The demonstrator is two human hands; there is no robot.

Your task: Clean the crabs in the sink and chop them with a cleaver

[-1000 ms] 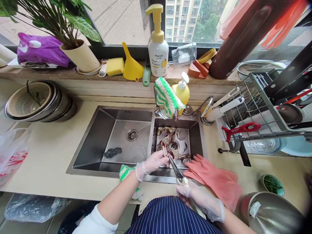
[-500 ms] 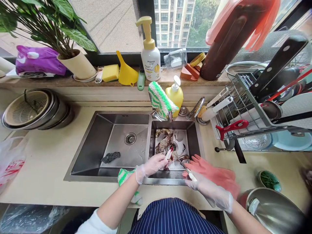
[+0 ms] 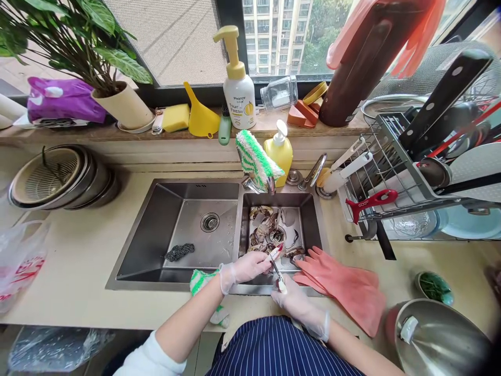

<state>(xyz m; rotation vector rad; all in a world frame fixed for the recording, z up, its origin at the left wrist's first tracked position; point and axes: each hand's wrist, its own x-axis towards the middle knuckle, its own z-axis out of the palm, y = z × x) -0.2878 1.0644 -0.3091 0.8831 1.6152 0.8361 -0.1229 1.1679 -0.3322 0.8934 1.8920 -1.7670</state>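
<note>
Left hand (image 3: 245, 267), gloved, fingertips pinched together, reaches in from seven o'clock on a bare forearm (image 3: 188, 326) with a white sleeve (image 3: 151, 360). Right hand (image 3: 299, 308), gloved, curled tight in a grip, comes in from five o'clock.

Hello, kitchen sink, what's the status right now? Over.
Left hand gripping crab piece over small basin. Right hand holding white-handled tool, blade at the piece. Pink rubber gloves lie on the rim beside right hand; shell scraps below.
</note>
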